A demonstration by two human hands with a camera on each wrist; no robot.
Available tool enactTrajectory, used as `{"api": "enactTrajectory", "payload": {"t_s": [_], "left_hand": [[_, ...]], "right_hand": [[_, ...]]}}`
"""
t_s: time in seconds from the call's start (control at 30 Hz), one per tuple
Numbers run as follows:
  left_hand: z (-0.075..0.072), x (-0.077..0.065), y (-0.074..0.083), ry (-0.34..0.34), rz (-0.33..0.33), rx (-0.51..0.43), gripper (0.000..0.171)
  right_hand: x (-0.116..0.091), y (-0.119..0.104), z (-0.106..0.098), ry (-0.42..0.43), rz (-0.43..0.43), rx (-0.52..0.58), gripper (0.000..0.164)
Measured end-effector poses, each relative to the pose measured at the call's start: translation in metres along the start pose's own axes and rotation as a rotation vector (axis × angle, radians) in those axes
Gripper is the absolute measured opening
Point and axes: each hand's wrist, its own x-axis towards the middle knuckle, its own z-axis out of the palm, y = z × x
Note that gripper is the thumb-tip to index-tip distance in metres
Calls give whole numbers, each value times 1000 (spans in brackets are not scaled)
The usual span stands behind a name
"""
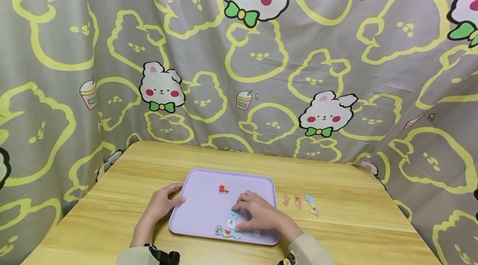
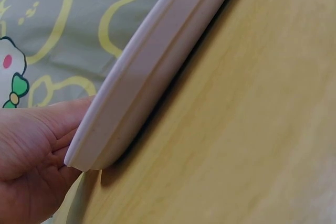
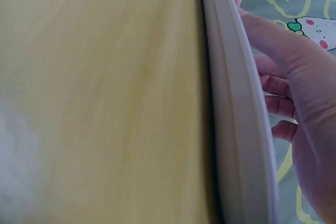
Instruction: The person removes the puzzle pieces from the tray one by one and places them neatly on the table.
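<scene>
A lilac tray (image 1: 201, 207) lies on the table. My left hand (image 1: 161, 203) grips its left rim, thumb over the edge and fingers along the outer side; the left wrist view shows this hand (image 2: 31, 150) at the tray's rim (image 2: 131, 72). Over the tray's front right part, my right hand (image 1: 257, 213) bends thumb and index finger about small blue-and-white puzzle pieces (image 1: 231, 223). Its palm and fingers partly cover the pieces. Joined colourful pieces (image 1: 228, 233) lie along the front rim, and a red piece (image 1: 223, 189) lies farther back.
Right of the tray, on the wooden table (image 1: 347, 219), lie orange pieces (image 1: 298, 203) and blue-yellow pieces (image 1: 309, 200). A patterned grey curtain (image 1: 209, 128) stands behind the table and along its sides. The tray's raised rim surrounds the pieces.
</scene>
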Motion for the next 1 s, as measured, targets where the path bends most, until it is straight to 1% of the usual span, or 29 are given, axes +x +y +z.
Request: {"api": "enactTrajectory", "payload": {"t_s": [0.1, 0.23, 0.53, 0.7, 0.87, 1.0], "left_hand": [[0, 0, 1, -1, 0, -3, 48], [0, -1, 1, -3, 4, -5, 48], [0, -1, -1, 3, 5, -13, 48], [0, -1, -1, 1, 1, -13, 48], [0, -1, -1, 1, 10, -8, 48], [0, -1, -1, -1, 12, -7, 48]], "right_hand": [[1, -1, 1, -24, 10, -27, 50], [3, -2, 1, -34, 4, -59, 48], [5, -5, -1, -16, -54, -140, 45], [7, -8, -2, -12, -68, -174, 43], [9, -9, -1, -29, -36, -165, 44], [8, -9, 2, -36, 2, -117, 45]]}}
